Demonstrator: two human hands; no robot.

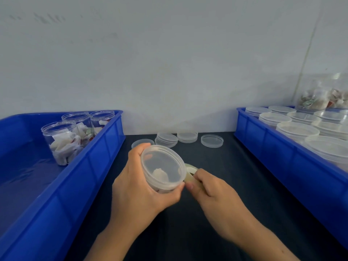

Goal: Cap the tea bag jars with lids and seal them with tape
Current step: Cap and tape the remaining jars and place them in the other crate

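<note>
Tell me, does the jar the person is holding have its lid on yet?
Yes, it is capped. The jar gripped by the left hand shows a translucent lid over its mouth, tipped toward the camera.

The left hand (139,182) is covering most of the wall of the capped jar (162,169), and the right hand (211,189) is hiding all but a pale edge of the tape roll (190,173). The frame is cutting off the left bin (79,185) at its near end and the right bin (282,153) with its sealed jars (323,97). Print on the tea bags (66,146) is showing too small to read.
</note>
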